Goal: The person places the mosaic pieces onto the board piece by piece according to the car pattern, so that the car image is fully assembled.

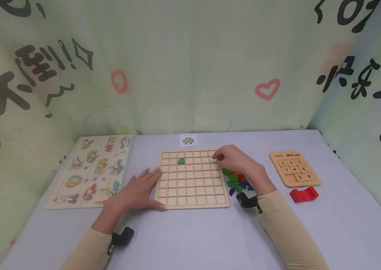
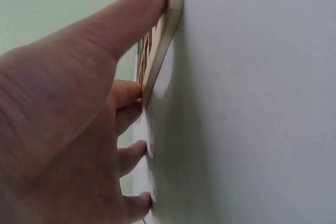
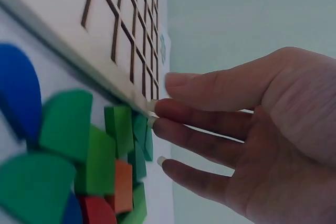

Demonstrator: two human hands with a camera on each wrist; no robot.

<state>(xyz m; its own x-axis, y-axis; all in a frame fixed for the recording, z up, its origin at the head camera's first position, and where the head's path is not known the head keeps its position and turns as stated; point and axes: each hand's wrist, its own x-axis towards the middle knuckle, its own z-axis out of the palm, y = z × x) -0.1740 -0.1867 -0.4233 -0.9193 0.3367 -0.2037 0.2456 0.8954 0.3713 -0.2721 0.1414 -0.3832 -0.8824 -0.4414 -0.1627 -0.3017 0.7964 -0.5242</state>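
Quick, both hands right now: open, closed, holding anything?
Left hand: open, fingers spread, touching the grid board.
Right hand: open, fingers loosely bent by the grid board's far right corner; nothing visibly held.

Behind the bare left hand (image 1: 134,197) and right hand (image 1: 239,159), plain beige long sleeves (image 1: 288,228) end at the wrists. Inward of each cuff sits a rounded black wrist camera (image 1: 122,237) with a small metallic clip (image 1: 259,209).
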